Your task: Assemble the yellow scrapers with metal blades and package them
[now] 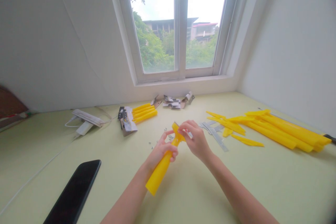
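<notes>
A yellow tube-like part (pixel 160 171) is held in my left hand (pixel 166 147), its wide end pointing down toward me and its narrower, flared end up. My left fingers wrap round its middle. At the flared end, my right hand (pixel 193 136) is closed in a pinch; whatever lies between those fingertips is too small to make out. Small metal pieces (pixel 149 143) are scattered on the table just beyond my left hand. Flat grey strips (pixel 216 136) lie to the right of my right hand.
Yellow tubes and blades (pixel 283 129) lie at the right. Packaged yellow pieces (pixel 144 113) and torn card packaging (pixel 173 102) sit near the window wall. A power strip (pixel 88 117) with cables is at the back left, a black phone (pixel 75 190) at the front left.
</notes>
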The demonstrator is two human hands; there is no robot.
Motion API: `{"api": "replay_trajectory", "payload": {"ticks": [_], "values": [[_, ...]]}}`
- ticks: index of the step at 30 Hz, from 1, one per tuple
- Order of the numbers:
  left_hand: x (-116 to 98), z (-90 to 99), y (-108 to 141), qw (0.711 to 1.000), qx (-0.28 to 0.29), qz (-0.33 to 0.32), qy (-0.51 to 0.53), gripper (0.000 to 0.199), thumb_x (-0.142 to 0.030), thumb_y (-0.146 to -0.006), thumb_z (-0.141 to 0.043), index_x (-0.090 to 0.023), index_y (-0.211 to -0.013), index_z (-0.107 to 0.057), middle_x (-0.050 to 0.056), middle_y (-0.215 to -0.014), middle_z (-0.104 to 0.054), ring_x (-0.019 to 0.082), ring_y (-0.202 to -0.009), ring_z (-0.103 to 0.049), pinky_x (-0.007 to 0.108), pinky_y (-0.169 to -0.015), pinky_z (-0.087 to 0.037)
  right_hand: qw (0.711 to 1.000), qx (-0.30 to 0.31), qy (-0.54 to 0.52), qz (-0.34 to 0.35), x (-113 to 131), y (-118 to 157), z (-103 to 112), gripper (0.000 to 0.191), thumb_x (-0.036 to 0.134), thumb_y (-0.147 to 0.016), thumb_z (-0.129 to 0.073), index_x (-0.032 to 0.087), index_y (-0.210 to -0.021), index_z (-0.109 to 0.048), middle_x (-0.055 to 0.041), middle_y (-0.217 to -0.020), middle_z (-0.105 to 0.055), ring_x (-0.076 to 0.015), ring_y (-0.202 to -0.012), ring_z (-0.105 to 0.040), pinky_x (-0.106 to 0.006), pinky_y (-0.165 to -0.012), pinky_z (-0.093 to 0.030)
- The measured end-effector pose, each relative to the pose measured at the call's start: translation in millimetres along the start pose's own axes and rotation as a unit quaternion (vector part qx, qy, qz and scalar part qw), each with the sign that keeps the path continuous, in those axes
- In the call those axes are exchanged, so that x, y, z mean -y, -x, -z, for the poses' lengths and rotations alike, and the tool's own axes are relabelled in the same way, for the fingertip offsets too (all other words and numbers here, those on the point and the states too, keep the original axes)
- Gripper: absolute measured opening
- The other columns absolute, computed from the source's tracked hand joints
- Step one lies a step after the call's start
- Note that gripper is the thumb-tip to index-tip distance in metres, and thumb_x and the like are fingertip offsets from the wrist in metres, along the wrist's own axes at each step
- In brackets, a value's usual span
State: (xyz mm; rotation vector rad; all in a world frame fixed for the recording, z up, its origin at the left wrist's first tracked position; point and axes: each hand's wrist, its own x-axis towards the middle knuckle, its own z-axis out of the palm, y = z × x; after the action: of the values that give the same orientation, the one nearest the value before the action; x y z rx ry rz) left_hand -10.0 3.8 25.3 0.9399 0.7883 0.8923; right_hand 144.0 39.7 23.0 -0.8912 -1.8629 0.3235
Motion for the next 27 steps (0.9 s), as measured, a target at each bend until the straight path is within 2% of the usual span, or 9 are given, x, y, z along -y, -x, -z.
{"api": "replay_trajectory", "payload": {"ticks": [4, 10, 21, 27], "values": [[2.5, 1.9, -0.4, 1.000, 0.009, 0.003, -0.006, 0.064, -0.015, -0.062, -0.054, -0.023, -0.120, -0.029, -0.006, -0.055, -0.046, 0.006, -0.045, -0.040, 0.019, -0.046, -0.027, 1.000, 0.015, -0.001, 0.003, -1.5, 0.5, 0.2, 0.016, 0.011, -0.078, -0.045, 0.021, -0.073, -0.056, -0.0034, -0.077, -0.055, -0.0178, -0.078, -0.050, -0.031, -0.071, -0.042], [1.9, 1.4, 0.2, 1.000, 0.006, -0.002, -0.005, 0.064, -0.014, -0.062, -0.053, -0.023, -0.121, -0.028, -0.006, -0.056, -0.047, 0.006, -0.044, -0.040, 0.018, -0.045, -0.027, 1.000, -0.015, 0.014, -0.021, 0.4, 0.6, -1.6, 0.011, 0.014, -0.077, -0.048, 0.021, -0.072, -0.055, -0.0032, -0.075, -0.055, -0.0182, -0.078, -0.050, -0.031, -0.071, -0.041], [3.1, 3.2, -1.5, 1.000, 0.002, -0.013, -0.005, 0.060, -0.013, -0.062, -0.052, -0.022, -0.118, -0.032, -0.006, -0.052, -0.047, 0.006, -0.044, -0.040, 0.017, -0.045, -0.027, 0.999, -0.014, 0.036, -0.031, -2.1, 3.5, -6.0, 0.009, 0.020, -0.079, -0.049, 0.021, -0.071, -0.053, -0.0032, -0.074, -0.055, -0.0183, -0.077, -0.050, -0.031, -0.071, -0.041], [0.3, -0.5, -1.9, 1.000, -0.026, -0.004, 0.012, 0.064, -0.012, -0.061, -0.051, -0.021, -0.120, -0.027, -0.006, -0.052, -0.046, 0.006, -0.044, -0.041, 0.016, -0.045, -0.027, 0.998, -0.009, 0.046, -0.034, 1.3, 3.8, -8.0, 0.012, 0.024, -0.081, -0.047, 0.021, -0.073, -0.055, -0.0034, -0.074, -0.056, -0.0183, -0.077, -0.051, -0.031, -0.070, -0.040]]}}
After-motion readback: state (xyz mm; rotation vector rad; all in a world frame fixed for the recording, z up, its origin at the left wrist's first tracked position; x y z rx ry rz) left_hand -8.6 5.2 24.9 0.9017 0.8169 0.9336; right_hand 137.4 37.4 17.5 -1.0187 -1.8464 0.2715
